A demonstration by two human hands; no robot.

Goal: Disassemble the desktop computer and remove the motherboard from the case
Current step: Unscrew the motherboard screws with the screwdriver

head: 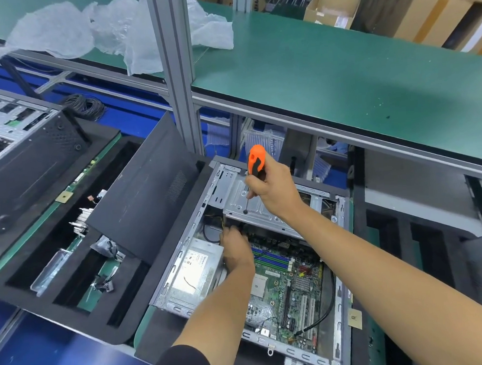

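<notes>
The open desktop case [167, 282] lies on its side in front of me. Inside it the green motherboard [294, 289] is exposed, with the grey power supply [194, 272] to its left and a metal drive cage [235, 194] at the far end. My right hand [274, 191] grips an orange and black screwdriver [256, 161], its tip down on the drive cage. My left hand [235, 250] reaches in between the power supply and the cage; its fingers are hidden among the cables there.
The black side panel [147, 193] leans against the case's left side. A black foam tray [69, 249] with loose parts lies to the left, another case [21, 156] beyond it. A green shelf [340, 72] with plastic wrap [106, 29] runs overhead behind.
</notes>
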